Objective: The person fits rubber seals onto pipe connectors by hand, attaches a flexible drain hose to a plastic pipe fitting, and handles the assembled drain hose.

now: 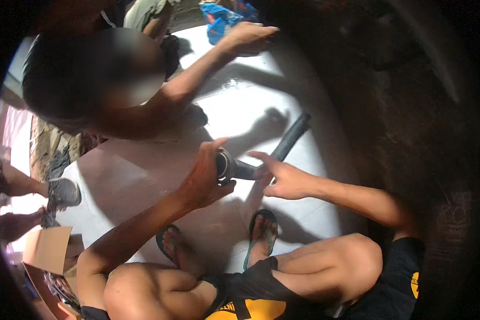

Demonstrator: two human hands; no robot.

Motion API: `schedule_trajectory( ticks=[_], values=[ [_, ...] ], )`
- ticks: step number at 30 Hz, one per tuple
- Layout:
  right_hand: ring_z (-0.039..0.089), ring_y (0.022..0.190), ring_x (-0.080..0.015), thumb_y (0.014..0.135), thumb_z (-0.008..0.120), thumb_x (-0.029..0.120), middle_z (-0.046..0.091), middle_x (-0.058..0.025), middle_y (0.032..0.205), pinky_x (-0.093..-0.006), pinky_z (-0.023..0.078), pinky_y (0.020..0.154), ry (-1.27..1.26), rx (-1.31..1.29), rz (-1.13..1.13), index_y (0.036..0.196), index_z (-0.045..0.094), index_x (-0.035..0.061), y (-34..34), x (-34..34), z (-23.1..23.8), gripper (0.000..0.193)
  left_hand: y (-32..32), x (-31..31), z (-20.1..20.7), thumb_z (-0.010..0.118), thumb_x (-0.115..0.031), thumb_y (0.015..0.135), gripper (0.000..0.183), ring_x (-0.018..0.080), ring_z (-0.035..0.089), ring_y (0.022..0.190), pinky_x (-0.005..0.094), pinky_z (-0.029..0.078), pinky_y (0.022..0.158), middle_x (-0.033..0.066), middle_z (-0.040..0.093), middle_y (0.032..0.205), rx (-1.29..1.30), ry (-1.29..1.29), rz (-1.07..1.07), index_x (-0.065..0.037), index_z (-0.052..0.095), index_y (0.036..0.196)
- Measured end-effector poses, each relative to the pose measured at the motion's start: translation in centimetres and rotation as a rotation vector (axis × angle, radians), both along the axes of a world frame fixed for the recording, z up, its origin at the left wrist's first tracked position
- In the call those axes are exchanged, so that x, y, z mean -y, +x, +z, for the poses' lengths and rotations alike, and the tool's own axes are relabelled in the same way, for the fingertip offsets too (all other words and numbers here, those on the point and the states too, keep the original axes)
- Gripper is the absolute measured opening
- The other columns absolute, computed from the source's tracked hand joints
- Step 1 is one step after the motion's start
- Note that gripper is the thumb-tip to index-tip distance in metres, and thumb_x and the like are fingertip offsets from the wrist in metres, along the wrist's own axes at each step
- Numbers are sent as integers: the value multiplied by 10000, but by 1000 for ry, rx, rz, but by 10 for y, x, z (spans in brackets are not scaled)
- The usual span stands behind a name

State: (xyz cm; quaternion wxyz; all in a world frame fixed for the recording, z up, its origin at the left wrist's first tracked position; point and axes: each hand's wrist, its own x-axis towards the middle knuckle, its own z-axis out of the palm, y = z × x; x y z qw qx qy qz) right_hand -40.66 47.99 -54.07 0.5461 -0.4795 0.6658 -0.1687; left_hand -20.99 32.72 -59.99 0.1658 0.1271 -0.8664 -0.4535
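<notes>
Between my two hands is a dark grey pipe (pixel 292 137), held above the floor. It bends in the middle, and its near-left end widens into a round, ringed mouth. My left hand (pixel 200 176) is closed around this wide end, thumb and fingers on either side of the ring. My right hand (pixel 288 178) is at the bend, its index finger stretched along the far side and other fingers curled against the pipe. The pipe's long arm slants up to the right, past my right hand.
Across from me a person's arm (pixel 197 74) reaches over the white floor (pixel 234 101) toward a blue plastic bag (pixel 216 21). An open cardboard box (pixel 48 250) stands at my lower left, near another person's shoe (pixel 64 192). A large dark surface (pixel 400 133) fills the right side.
</notes>
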Motion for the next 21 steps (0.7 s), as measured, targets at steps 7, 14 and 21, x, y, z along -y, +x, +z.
schedule_trajectory(
  ticks=[7,14,21],
  values=[
    [436,1256,-376,675,837,367,450,-223,1328,-466,374,1020,-451,-302,274,1413,308,41,22,6,-77,964,45,2,38,836,-124,651,827,300,493,1175,415,439,976,153,444,1247,4,134,-61,-78,335,1308],
    [630,879,-315,707,779,298,627,-155,948,-429,496,817,-327,-45,244,1072,598,45,53,14,-57,479,75,18,57,855,-126,658,801,247,538,1166,384,474,959,148,499,1230,-187,341,125,-88,343,1272],
    [645,871,-334,681,790,313,615,-133,954,-429,500,751,-404,-126,145,1015,564,72,47,4,-55,470,55,14,64,854,-147,664,699,321,539,1193,406,488,958,172,502,1289,-266,220,-30,-106,383,1179]
  ],
)
